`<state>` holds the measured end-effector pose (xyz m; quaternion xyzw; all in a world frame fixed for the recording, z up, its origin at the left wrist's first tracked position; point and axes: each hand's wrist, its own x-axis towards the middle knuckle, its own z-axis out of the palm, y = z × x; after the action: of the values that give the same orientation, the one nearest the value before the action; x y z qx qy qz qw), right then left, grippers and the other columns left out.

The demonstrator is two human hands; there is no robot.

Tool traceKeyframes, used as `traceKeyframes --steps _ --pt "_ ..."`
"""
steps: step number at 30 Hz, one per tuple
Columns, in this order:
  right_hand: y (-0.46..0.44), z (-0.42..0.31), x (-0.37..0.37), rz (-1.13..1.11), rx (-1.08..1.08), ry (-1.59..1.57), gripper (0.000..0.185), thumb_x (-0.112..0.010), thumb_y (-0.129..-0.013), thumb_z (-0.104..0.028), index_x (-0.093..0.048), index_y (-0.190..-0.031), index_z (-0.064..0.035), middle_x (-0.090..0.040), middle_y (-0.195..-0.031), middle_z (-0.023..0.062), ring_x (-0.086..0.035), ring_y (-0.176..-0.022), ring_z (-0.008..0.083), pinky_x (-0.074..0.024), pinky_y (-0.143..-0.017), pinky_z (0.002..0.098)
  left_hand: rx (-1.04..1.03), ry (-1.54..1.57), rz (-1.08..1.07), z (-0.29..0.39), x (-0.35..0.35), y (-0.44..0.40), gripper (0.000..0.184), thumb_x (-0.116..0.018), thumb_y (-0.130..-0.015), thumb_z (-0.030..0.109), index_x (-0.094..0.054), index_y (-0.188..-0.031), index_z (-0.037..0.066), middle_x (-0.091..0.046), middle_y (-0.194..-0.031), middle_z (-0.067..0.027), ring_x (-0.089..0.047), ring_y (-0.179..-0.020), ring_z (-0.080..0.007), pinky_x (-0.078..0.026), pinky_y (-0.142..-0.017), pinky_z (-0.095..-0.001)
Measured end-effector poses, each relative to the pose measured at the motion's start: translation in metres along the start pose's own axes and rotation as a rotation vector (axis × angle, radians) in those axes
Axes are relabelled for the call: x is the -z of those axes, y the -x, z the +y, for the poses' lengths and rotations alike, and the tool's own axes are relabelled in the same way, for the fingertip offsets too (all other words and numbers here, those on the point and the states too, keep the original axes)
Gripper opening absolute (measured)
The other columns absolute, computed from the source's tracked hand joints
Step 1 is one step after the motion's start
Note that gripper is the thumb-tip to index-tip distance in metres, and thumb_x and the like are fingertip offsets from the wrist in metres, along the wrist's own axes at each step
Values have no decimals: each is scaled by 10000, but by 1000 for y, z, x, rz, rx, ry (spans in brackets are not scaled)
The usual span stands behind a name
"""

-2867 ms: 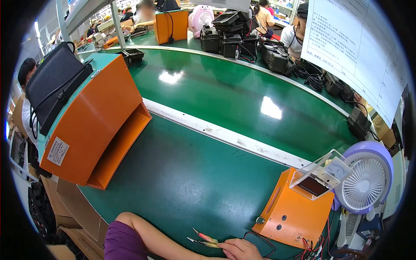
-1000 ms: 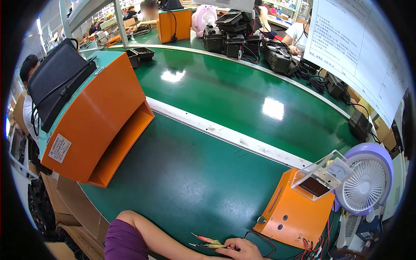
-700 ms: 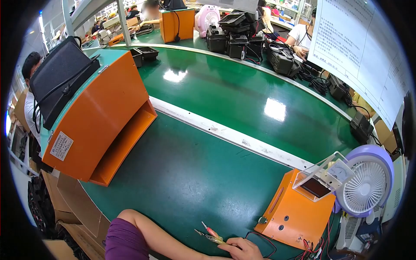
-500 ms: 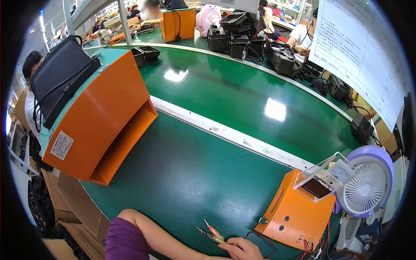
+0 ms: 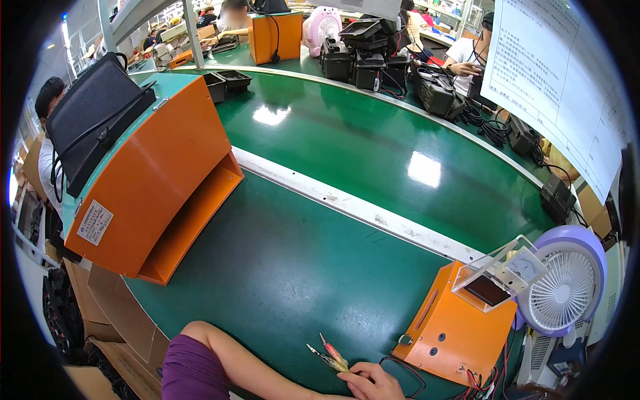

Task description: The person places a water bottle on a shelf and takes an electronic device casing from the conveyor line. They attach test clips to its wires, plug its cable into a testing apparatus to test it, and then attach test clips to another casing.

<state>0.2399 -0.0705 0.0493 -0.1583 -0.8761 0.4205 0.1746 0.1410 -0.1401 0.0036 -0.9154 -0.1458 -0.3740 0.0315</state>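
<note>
At the bottom edge, my right hand is closed with its fingers pointing left. It pinches a pair of slim metal-tipped clips, one with a red sleeve, the other yellowish. Their pointed tips face up and left, spread apart, over the green worktop. My left forearm, in a purple sleeve, crosses the lower left; its hand is out of sight below the frame. Right of my right hand stands an orange test box with a clear holder and small meter on top; a thin dark cable runs beside it.
A large orange cabinet with a black case on it stands at left. A white rail divides the worktop from a green belt. A purple fan is at right, below hanging paper. Co-workers sit beyond black housings.
My right hand and the clips have shifted slightly, with the tips moving a little up and right. At upper right, a co-worker's hand has risen.
</note>
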Motion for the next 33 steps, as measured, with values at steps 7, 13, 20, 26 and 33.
traceKeyframes --steps 7,13,20,26,33 --pt "1 1 -1 10 20 32 283 -614 -764 3 -596 -1027 -98 -503 -981 75 -528 -717 209 -452 -612 295 5 53 25 0 -4 0 300 -473 -703 76 -581 -962 -32 -567 -1063 -172 -486 -1087 -290 -227 -1065 -490" --pt "3 3 -1 -15 -38 -51 279 -632 -757 -23 -596 -1025 -92 -504 -968 64 -524 -716 192 -442 -623 271 38 193 -3 3 -15 7 266 -480 -695 91 -578 -916 -21 -578 -1017 -168 -510 -1047 -295 -228 -1064 -490" --pt "0 -7 -2 -42 -473 -306 250 -675 -761 -196 -589 -954 -63 -512 -788 61 -515 -726 182 -424 -660 271 45 202 24 8 -30 11 244 -481 -613 101 -558 -814 -12 -584 -943 -155 -532 -979 -291 -219 -1065 -472" --pt "0 -6 0 -69 -496 -316 238 -668 -766 -204 -594 -948 -69 -523 -810 80 -513 -737 195 -423 -676 287 47 81 119 2 -20 4 223 -471 -611 103 -556 -783 -9 -579 -939 -160 -520 -1000 -279 -214 -1070 -464" --pt "6 4 -2 -102 -223 -138 176 -629 -768 -138 -612 -936 -90 -521 -901 61 -515 -771 205 -426 -678 288 27 228 129 -1 -11 2 224 -468 -623 105 -562 -784 -20 -568 -984 -177 -510 -1014 -293 -197 -1080 -475"
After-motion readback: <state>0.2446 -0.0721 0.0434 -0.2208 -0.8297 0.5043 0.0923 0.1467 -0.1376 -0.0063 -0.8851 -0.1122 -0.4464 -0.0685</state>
